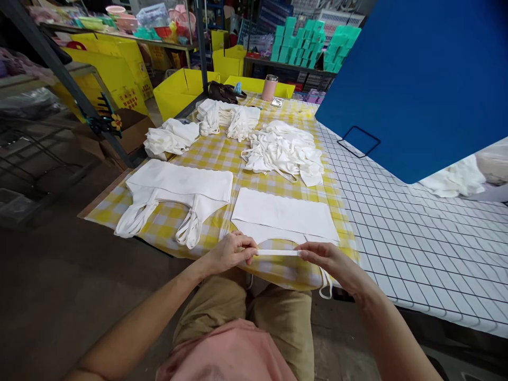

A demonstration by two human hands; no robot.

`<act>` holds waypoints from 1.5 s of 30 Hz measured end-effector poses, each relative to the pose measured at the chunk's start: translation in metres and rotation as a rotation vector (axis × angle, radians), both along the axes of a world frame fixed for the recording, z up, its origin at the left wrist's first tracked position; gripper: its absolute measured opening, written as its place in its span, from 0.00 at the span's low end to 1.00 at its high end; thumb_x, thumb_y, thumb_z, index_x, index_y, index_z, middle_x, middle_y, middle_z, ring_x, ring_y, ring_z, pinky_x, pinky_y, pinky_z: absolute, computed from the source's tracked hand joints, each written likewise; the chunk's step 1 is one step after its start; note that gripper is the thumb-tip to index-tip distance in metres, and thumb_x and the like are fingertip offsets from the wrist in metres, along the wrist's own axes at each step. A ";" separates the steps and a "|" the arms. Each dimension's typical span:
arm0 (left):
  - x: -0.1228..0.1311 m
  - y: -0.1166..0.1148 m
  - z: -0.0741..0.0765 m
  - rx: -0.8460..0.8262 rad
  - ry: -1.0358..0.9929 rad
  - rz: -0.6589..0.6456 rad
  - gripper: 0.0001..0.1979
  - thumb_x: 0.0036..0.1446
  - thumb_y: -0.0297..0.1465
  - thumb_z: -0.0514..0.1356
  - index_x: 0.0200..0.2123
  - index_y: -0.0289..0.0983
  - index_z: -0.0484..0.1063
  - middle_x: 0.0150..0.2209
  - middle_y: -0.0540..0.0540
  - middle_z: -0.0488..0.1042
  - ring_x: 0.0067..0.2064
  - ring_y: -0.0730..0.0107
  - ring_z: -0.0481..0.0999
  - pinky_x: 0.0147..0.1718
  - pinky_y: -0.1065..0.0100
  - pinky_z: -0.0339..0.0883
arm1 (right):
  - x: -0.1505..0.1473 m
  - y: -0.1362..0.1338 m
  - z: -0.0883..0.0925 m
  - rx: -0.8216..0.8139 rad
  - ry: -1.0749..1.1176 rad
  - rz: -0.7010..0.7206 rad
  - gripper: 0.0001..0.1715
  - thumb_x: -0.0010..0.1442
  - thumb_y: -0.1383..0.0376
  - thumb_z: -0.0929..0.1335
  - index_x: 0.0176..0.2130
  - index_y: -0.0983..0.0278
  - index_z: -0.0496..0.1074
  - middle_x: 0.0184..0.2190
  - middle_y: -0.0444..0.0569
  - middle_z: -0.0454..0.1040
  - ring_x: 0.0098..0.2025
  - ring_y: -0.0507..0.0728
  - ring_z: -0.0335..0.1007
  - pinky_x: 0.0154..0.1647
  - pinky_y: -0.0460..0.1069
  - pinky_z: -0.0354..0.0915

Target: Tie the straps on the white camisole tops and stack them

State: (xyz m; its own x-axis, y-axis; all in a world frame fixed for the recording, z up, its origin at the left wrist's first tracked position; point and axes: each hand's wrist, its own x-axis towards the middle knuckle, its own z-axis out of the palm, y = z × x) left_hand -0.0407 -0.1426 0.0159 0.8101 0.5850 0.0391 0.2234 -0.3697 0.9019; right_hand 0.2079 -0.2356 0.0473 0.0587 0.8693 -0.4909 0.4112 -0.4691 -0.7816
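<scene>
Left hand and right hand pinch the strap taut, just below the flat bag. Strap-straightening step; next likely needs laying it flat on the bag.

yellow checked cloth | pink tumbler | blue board | teal crates | yellow bins
</scene>
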 end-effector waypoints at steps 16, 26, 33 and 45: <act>-0.011 -0.002 -0.007 -0.032 -0.060 0.033 0.14 0.58 0.31 0.53 0.21 0.35 0.68 0.22 0.52 0.72 0.31 0.74 0.68 0.43 0.70 0.57 | -0.003 0.001 -0.034 0.628 -0.860 0.393 0.14 0.63 0.67 0.58 0.34 0.64 0.70 0.31 0.52 0.66 0.35 0.58 0.60 0.34 0.51 0.62; 0.007 0.020 -0.018 0.362 0.038 0.005 0.06 0.57 0.30 0.56 0.34 0.37 0.73 0.37 0.49 0.74 0.43 0.70 0.70 0.47 0.66 0.56 | -0.020 0.016 -0.043 0.938 -0.791 0.081 0.15 0.59 0.73 0.57 0.37 0.63 0.70 0.26 0.48 0.69 0.31 0.55 0.63 0.29 0.48 0.60; 0.055 0.056 -0.030 0.832 0.364 0.000 0.07 0.55 0.29 0.58 0.38 0.33 0.70 0.41 0.43 0.71 0.45 0.62 0.68 0.45 0.63 0.59 | -0.046 0.040 -0.065 0.670 -0.145 -0.276 0.17 0.52 0.70 0.60 0.42 0.63 0.67 0.26 0.45 0.74 0.31 0.55 0.72 0.35 0.49 0.64; 0.067 0.067 -0.040 0.664 0.308 0.092 0.05 0.54 0.25 0.56 0.33 0.35 0.72 0.36 0.46 0.71 0.42 0.66 0.67 0.41 0.66 0.61 | -0.041 0.064 -0.068 0.565 -0.236 -0.307 0.12 0.49 0.66 0.60 0.30 0.64 0.72 0.27 0.48 0.75 0.28 0.55 0.67 0.30 0.48 0.61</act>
